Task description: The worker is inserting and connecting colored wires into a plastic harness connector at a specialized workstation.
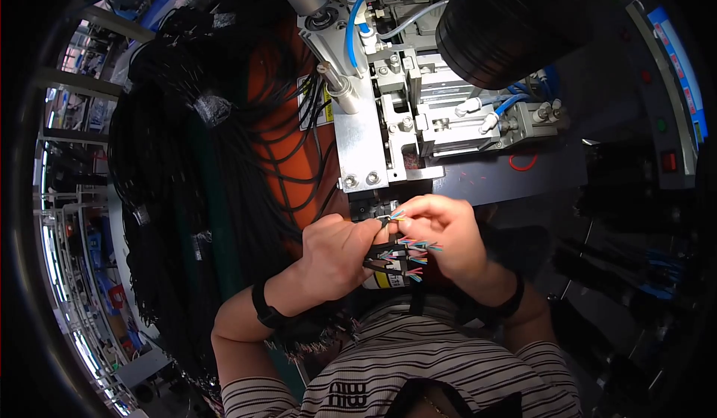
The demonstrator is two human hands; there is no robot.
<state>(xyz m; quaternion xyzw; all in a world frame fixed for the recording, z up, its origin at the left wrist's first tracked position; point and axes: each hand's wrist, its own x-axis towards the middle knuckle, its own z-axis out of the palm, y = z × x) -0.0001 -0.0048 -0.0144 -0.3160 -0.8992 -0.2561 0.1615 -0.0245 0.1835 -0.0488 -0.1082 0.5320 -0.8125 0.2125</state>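
My left hand (332,257) squeezes a black cable (384,222) at the near side of the machine (366,149). My right hand (448,233) is nearly closed at its coloured wires (398,215); gripping, I can't tell. It seems light, bendy; I'd hold the black part.

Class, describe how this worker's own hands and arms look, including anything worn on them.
The left hand and right hand are ungloved. A black band circles the left wrist; another dark band circles the right. Short sleeves, pale with dark stripes, leave the forearms uncovered.
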